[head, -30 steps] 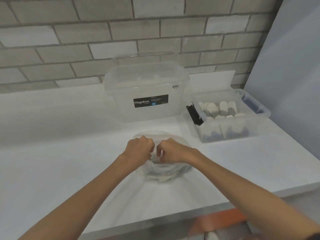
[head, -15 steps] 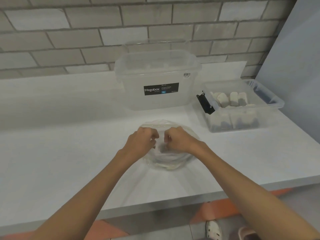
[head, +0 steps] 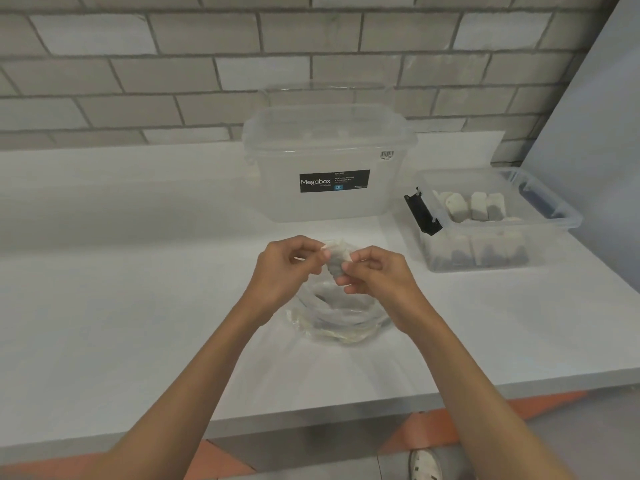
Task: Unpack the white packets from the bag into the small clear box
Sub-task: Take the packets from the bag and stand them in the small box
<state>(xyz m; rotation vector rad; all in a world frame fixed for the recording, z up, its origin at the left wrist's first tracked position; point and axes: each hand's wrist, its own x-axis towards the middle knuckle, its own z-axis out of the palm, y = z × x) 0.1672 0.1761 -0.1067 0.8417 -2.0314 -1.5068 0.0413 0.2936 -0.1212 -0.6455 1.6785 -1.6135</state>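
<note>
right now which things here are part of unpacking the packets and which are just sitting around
Part of the job:
- white packet, pinched between left hand and right hand
- clear bag on the counter below the hands
- small clear box, with stored packets inside

Just lying about:
- Megabox tub, lid on
- white counter

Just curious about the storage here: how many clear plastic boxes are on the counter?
2: the large lidded clear plastic Megabox box at the back centre, and the small open clear box to its right. A faint clear shape behind the large one may be a third.
</note>
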